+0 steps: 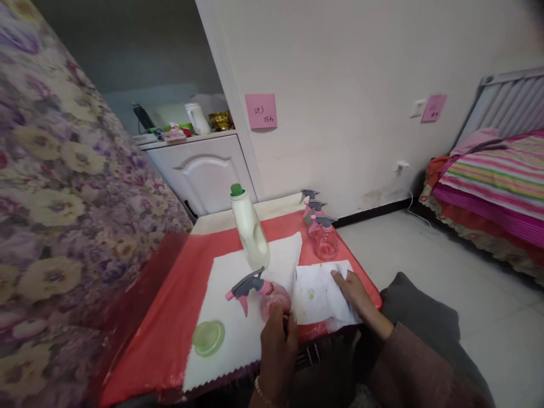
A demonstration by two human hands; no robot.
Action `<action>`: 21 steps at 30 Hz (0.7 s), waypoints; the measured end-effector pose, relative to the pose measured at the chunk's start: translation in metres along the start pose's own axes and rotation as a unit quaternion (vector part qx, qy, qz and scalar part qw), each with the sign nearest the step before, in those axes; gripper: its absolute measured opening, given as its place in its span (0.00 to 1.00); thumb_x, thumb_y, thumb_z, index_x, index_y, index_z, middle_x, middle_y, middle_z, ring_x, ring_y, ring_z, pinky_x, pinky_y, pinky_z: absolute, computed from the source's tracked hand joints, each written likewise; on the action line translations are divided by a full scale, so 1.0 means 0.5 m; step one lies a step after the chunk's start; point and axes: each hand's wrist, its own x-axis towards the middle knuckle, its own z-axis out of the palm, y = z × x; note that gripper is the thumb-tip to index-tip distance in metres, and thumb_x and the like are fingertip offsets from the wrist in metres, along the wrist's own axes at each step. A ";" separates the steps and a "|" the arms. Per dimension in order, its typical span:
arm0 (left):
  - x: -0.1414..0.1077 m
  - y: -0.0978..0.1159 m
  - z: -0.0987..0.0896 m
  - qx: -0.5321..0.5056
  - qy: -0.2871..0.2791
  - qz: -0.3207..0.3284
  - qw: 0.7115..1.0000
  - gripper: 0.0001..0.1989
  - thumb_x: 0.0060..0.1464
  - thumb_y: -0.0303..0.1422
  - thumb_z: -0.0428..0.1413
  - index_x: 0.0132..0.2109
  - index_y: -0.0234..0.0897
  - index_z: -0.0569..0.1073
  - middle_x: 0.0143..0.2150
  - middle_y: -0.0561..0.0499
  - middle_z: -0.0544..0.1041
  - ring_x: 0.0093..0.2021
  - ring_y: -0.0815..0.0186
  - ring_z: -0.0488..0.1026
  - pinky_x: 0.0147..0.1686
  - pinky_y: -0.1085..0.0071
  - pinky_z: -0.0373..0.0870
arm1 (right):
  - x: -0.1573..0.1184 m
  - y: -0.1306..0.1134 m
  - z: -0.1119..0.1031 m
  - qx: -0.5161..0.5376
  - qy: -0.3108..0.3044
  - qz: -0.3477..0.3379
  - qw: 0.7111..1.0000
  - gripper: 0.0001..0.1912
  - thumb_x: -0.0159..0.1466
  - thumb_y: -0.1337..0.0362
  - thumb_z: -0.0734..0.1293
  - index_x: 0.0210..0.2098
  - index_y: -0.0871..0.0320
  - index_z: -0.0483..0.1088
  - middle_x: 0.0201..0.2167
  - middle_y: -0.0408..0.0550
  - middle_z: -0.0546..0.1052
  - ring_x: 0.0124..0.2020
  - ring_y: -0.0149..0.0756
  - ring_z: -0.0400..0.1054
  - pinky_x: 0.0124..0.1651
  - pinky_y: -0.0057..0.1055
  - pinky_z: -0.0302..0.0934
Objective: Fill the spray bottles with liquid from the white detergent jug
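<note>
My left hand (279,345) is closed on the lower part of a pink spray bottle (275,300) with a grey and pink trigger head. The bottle tilts over a white cloth (232,283), its nozzle pointing left. My right hand (351,290) pinches the upper right part of a folded white cloth (312,294), which bears small green spots. A pale green jug (250,232) with a green top stands on the larger cloth. Near that cloth's front left lies a round green lid (208,338). Several pink spray bottles (326,243) stand in a row at the back right.
The table has a red cover (170,294). A floral curtain (63,187) hangs at the left. Behind are a white cabinet (208,170) and a wall with a pink note (260,111). A dark grey cushion-like object (419,306) sits at the right, and a bed (501,181) farther off.
</note>
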 end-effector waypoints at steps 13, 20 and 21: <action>-0.003 -0.003 0.009 0.021 -0.030 0.005 0.999 0.06 0.60 0.34 0.47 0.37 0.40 0.68 0.27 0.54 0.72 0.27 0.66 0.70 0.28 0.72 0.63 | 0.023 0.062 0.000 -0.219 0.014 -0.036 0.975 0.10 0.60 0.59 0.64 0.35 0.57 0.75 0.31 0.55 0.80 0.38 0.47 0.74 0.38 0.32 0.57; -0.005 0.001 0.018 0.042 -0.039 0.013 0.998 0.08 0.61 0.34 0.46 0.36 0.40 0.68 0.28 0.54 0.72 0.26 0.66 0.70 0.29 0.72 0.63 | 0.044 0.062 -0.016 -0.082 0.048 -0.014 0.995 0.16 0.56 0.51 0.65 0.24 0.58 0.71 0.24 0.50 0.78 0.28 0.44 0.71 0.31 0.32 0.60; -0.005 0.000 0.016 0.038 -0.037 0.010 0.999 0.08 0.61 0.35 0.47 0.36 0.40 0.68 0.27 0.54 0.72 0.26 0.66 0.70 0.29 0.72 0.62 | 0.046 0.062 -0.021 -0.051 0.059 -0.006 0.997 0.16 0.55 0.50 0.65 0.25 0.58 0.71 0.24 0.49 0.78 0.28 0.44 0.71 0.30 0.33 0.60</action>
